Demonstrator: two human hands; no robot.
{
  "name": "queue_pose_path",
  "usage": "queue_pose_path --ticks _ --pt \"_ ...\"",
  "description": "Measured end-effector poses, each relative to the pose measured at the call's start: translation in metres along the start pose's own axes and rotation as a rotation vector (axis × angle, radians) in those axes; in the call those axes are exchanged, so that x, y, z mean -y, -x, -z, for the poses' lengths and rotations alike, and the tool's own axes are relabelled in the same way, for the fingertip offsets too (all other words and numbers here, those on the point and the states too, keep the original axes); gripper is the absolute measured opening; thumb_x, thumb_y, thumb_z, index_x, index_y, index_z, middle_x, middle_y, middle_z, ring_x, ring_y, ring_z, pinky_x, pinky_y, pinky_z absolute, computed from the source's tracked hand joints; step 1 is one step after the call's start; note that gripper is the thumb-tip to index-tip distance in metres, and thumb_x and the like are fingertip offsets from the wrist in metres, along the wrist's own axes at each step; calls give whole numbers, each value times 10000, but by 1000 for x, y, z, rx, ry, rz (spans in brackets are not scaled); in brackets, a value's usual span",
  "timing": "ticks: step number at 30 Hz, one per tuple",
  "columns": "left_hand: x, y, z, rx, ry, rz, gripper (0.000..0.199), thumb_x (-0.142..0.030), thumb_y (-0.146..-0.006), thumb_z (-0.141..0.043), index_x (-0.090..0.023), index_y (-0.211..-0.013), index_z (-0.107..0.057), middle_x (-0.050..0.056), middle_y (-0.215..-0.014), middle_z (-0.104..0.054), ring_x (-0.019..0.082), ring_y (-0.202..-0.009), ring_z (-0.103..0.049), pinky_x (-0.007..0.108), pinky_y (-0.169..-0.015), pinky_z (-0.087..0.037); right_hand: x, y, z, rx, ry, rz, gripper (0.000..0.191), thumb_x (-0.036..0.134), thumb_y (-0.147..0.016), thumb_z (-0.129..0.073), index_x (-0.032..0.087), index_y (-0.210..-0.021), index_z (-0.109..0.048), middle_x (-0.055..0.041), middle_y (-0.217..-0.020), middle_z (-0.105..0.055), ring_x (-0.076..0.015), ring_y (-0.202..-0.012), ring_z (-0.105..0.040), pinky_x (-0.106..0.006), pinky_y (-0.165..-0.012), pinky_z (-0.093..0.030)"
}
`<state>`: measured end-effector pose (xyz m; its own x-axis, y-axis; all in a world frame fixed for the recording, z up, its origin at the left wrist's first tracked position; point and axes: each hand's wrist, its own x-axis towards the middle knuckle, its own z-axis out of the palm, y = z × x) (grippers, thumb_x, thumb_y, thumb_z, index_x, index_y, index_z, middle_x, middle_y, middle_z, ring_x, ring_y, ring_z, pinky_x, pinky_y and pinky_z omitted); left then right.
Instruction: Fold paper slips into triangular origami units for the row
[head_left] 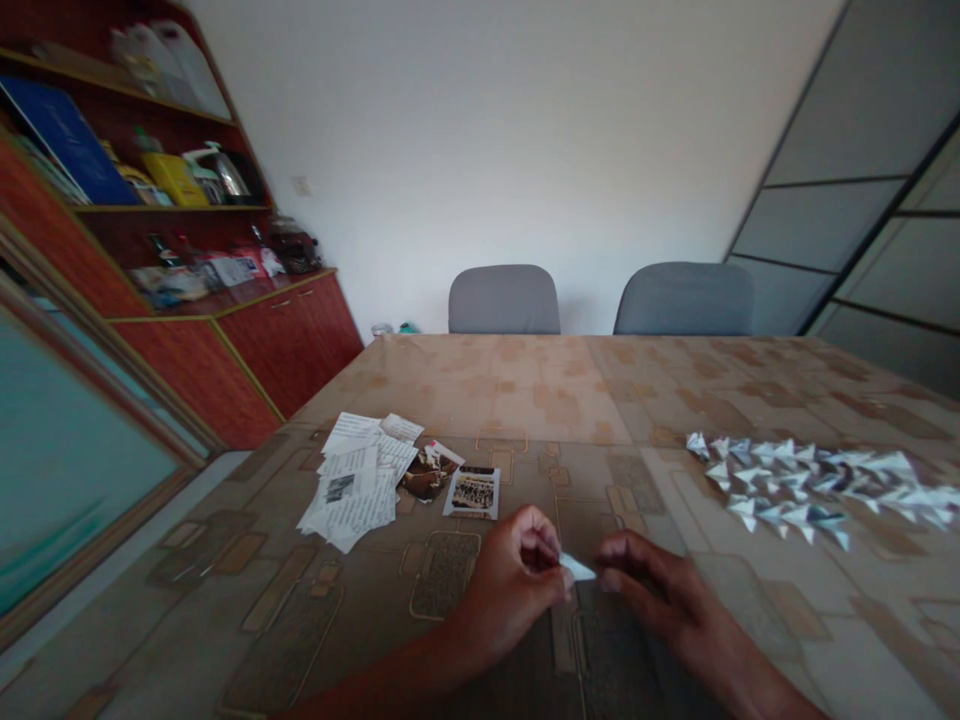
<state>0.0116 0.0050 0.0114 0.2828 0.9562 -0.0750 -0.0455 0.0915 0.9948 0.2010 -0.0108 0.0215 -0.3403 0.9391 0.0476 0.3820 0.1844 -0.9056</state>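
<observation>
A small white folded paper piece (577, 568) is pinched between the thumb and fingers of my left hand (506, 585), just above the table. Its pointed right end reaches the fingertips of my right hand (667, 590), whose thumb and curled fingers close in at that tip. Part of the paper is hidden behind my left fingers. To the left lies a loose pile of printed paper slips (356, 485), with a dark picture slip (431, 475) and a small photo slip (473, 493) at its right side. Rows of folded paper pieces (806, 480) with pointed ends stand at the right.
A patterned cloth covers the table (540, 390). Two grey chairs (504, 300) stand beyond its far edge, against a white wall. At the left is a red-brown cabinet (292, 340) with bottles, a kettle (229, 175) and boxes on its shelves.
</observation>
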Motion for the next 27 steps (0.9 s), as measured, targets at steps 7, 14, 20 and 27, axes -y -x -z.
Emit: queue_pose_path --ticks 7,14,20,27 --pt "0 4 -5 -3 3 -66 146 -142 -665 -625 -175 -723 -495 -28 -662 -544 119 -601 -547 217 -573 -421 -2 3 -8 -102 129 45 237 341 -894 -527 201 -710 -580 11 -663 -587 -147 -625 -558 -220 -573 -434" --pt "2 0 -3 -18 79 -126 178 -159 -685 -678 -151 -822 -563 12 -774 -599 154 -738 -581 262 -697 -448 -8 0 -11 -150 -103 -46 376 543 -858 -539 198 -710 -557 27 -627 -509 -136 -584 -495 -214 -538 -414" --pt "2 3 -3 -9 13 -167 76 -130 -692 -625 -153 -736 -567 -1 -720 -570 141 -689 -543 240 -644 -403 -9 2 -20 -101 -31 -54 387 543 -881 -480 197 -717 -536 15 -656 -500 -152 -626 -488 -229 -570 -414" --pt "14 -3 -1 22 78 -116 208 -239 -733 -678 -144 -905 -607 11 -753 -618 164 -712 -598 265 -672 -445 -17 -2 -20 -145 12 -46 361 501 -883 -462 192 -711 -534 17 -650 -484 -156 -615 -483 -243 -571 -416"
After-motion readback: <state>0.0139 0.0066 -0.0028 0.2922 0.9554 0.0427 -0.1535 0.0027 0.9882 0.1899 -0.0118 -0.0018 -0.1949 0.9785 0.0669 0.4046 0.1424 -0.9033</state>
